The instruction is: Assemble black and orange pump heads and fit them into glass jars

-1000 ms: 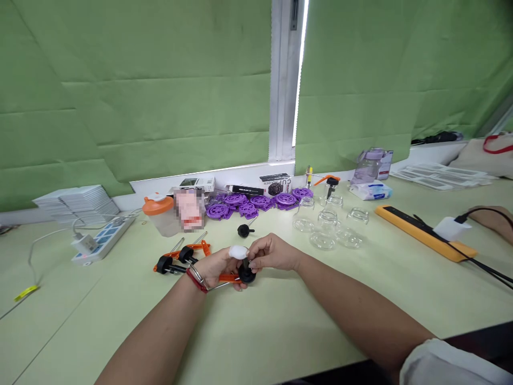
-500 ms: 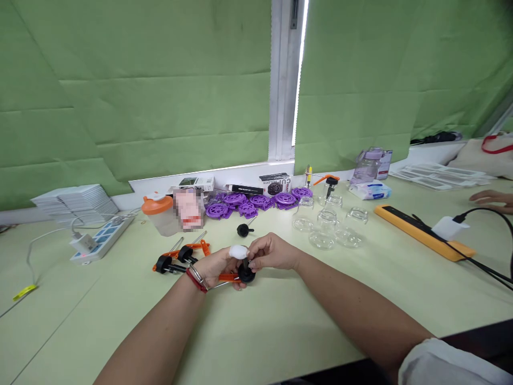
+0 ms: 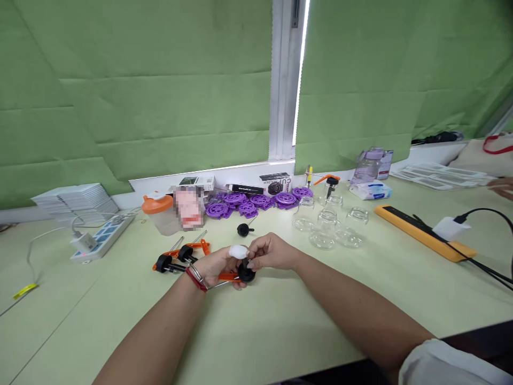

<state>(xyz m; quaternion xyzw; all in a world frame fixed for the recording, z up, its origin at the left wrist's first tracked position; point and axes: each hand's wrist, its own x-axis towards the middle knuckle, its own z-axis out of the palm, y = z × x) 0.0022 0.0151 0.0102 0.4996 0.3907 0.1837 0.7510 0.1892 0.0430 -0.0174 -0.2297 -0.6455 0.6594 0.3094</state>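
Note:
My left hand [image 3: 218, 263], with a red band and a bracelet at the wrist, is closed around a black round lid-like part [image 3: 246, 273] with an orange crank handle [image 3: 229, 277]. A rounded white piece [image 3: 239, 252] shows at the left thumb; whether it is on the thumb or on the part, I cannot tell. With fingertips pinched, my right hand [image 3: 272, 253] grips the dark upright stem of the same part. Left of my hands lie similar black parts [image 3: 163, 263] with orange handles [image 3: 206, 246]. Beyond them is another black part [image 3: 242, 230] with a metal rod.
Clear glass jars [image 3: 321, 235] stand at the right, near a yellow-orange power strip [image 3: 425, 232]. Purple round pieces [image 3: 248, 206] line the back by an orange-lidded shaker [image 3: 158, 211]. A white power strip [image 3: 105, 238] lies left. Another person's hand [image 3: 503, 188] is at the right edge.
My right fingertips have shifted slightly down and left on the dark stem. My left hand stays in place. The other person's hand has moved right, toward the picture's edge.

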